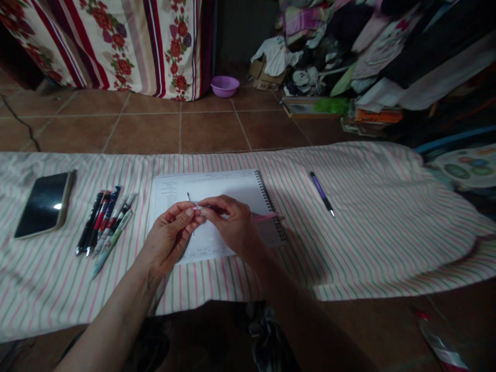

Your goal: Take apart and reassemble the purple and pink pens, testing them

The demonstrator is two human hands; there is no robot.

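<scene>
Above an open spiral notebook (217, 186), my left hand (174, 225) and my right hand (232, 217) meet, fingertips pinched together. Between them is a small pale pink piece (196, 207), perhaps a pen part, mostly covered by the fingers. A thin white stick with a dark tip (188, 197), like a pen refill, shows just behind my left fingers; whether it is held or lies on the page I cannot tell. A pink pen barrel (264, 217) rests across the notebook's spiral edge, partly hidden by my right hand.
Several pens (106, 222) lie side by side at left, near a phone (44, 204). A purple pen (322, 194) lies alone on the striped cloth (380, 217) at right. Beyond are a purple basin (225, 86), a floral curtain (116, 46) and piled clothes; a bottle (442, 341) is at lower right.
</scene>
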